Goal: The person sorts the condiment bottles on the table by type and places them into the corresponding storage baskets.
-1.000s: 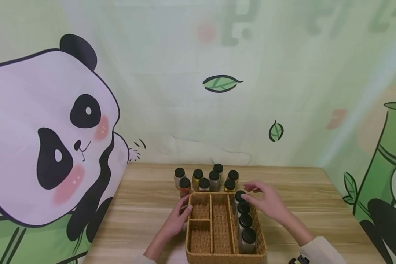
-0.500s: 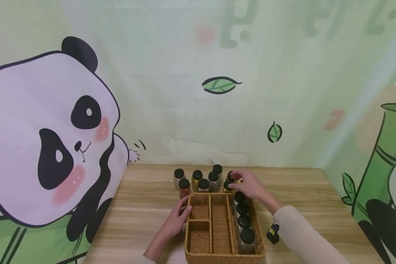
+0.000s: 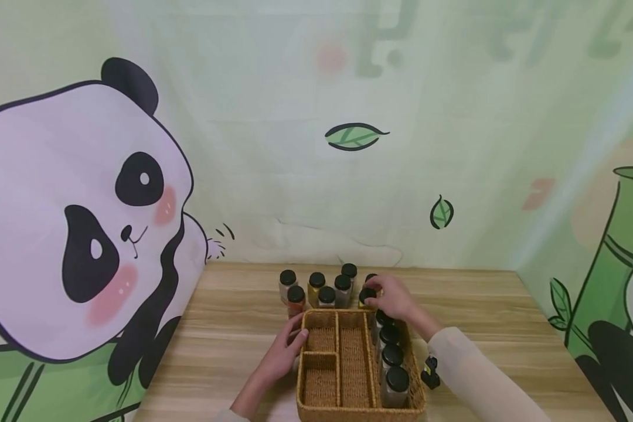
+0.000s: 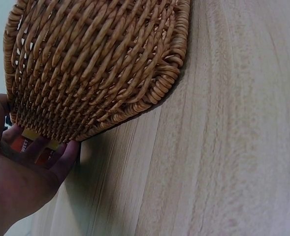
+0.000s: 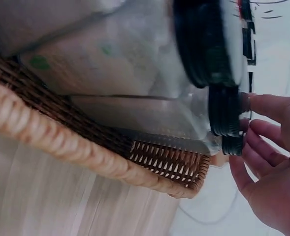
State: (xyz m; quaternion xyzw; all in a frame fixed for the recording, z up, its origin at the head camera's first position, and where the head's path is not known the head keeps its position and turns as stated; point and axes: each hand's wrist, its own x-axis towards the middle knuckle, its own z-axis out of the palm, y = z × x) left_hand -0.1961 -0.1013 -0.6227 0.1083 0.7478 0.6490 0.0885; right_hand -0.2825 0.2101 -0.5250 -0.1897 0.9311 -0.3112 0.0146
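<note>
A wicker basket with compartments stands on the table. My left hand holds its far left corner, thumb at the rim and fingers round the outside in the left wrist view. Several black-lidded spice jars stand in a row in the right-hand compartment. Just behind the basket, my right hand pinches the black lid of a spice jar with yellow contents between thumb and fingers. Another black-lidded jar is partly hidden behind that hand. In the right wrist view, the basket's jars cover most of the pinched jar.
Behind the basket stand more black-lidded jars, among them one with red contents, one with yellow and a grey one. A patterned cloth wall rises at the table's far edge.
My right hand has left the rearmost jar in the basket, moved left and back, and taken the lid of the yellow-filled jar. The left hand stays at the basket corner.
</note>
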